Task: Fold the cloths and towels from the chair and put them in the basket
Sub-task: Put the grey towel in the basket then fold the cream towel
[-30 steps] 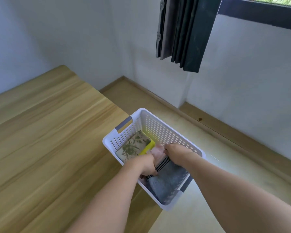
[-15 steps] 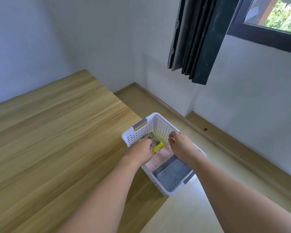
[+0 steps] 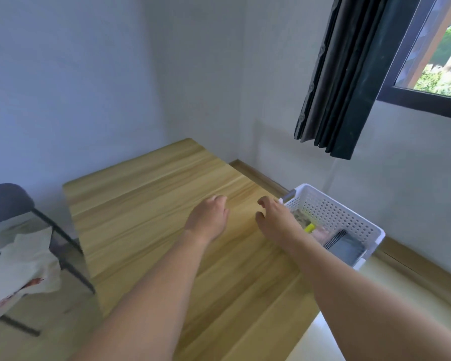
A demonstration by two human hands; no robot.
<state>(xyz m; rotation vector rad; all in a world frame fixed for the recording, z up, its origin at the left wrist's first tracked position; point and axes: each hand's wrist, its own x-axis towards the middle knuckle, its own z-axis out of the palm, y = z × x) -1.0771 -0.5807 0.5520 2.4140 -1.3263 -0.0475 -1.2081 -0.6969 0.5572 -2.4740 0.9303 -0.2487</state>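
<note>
1. Head view: a white cloth (image 3: 24, 267) with a reddish print lies crumpled on the seat of a dark folding chair (image 3: 8, 201) at the far left, one edge hanging over the seat front. It is well apart from both hands.
2. Judging by its loose folds, it is light, limp and not fragile; it should drape when lifted, so pinching two adjacent corners or one hem edge would spread it for folding on the wooden table (image 3: 146, 204).
3. The reddish marking on the hanging edge is too blurred to read; no other brand or writing shows.
4. The left hand (image 3: 208, 217) hovers over the table, fingers loosely curled, holding nothing.
5. The right hand (image 3: 276, 217) hovers just beside the basket's near end, fingers relaxed and empty.
6. The white perforated basket (image 3: 331, 207) stands off the table's right edge, holding folded pieces: a grey striped towel (image 3: 345, 247), something pinkish, something yellow.
7. Beyond hang a dark curtain (image 3: 349, 87) and a window (image 3: 443, 56).
</note>
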